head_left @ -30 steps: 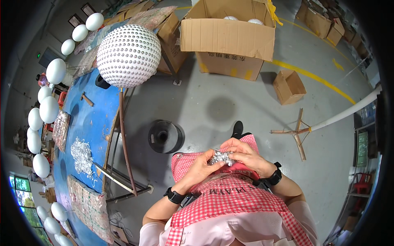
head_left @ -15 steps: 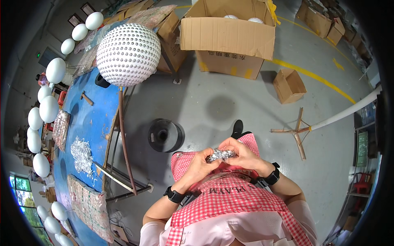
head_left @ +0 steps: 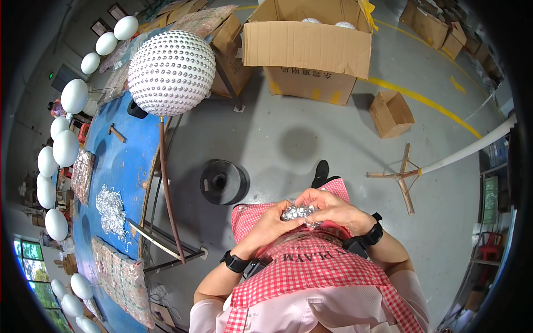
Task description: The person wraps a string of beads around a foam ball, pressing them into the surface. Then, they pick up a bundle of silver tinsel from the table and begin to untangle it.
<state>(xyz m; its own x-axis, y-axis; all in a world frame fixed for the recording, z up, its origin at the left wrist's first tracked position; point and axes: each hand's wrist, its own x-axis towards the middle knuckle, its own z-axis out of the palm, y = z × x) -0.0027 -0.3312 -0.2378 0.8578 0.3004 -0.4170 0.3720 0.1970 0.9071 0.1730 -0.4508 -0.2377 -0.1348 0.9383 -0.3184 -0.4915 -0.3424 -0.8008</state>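
Note:
In front of my apron (head_left: 300,263), both hands hold a small clear bag of shiny silver beads (head_left: 297,213) between them. My left hand (head_left: 271,223) grips its left side. My right hand (head_left: 333,211) has its fingers bent over the right side and top. Whether the bag's mouth is open is hidden by the fingers. To the upper left, a large white ball (head_left: 172,73) covered in rows of silver studs sits on top of a brown pole (head_left: 166,188), apart from my hands.
The blue table (head_left: 130,161) at left carries a hammer (head_left: 117,133), a heap of silver pieces (head_left: 111,211) and wrapped packs (head_left: 119,277). White balls (head_left: 66,148) line the far left. A black spool (head_left: 224,182), cardboard boxes (head_left: 308,47) and a wooden-footed stand (head_left: 404,175) are on the floor.
My right hand has shifted slightly over the bag, its fingers now more bent around it. The bag looks fuller and rounder, with more beads showing. My feet have shifted a little.

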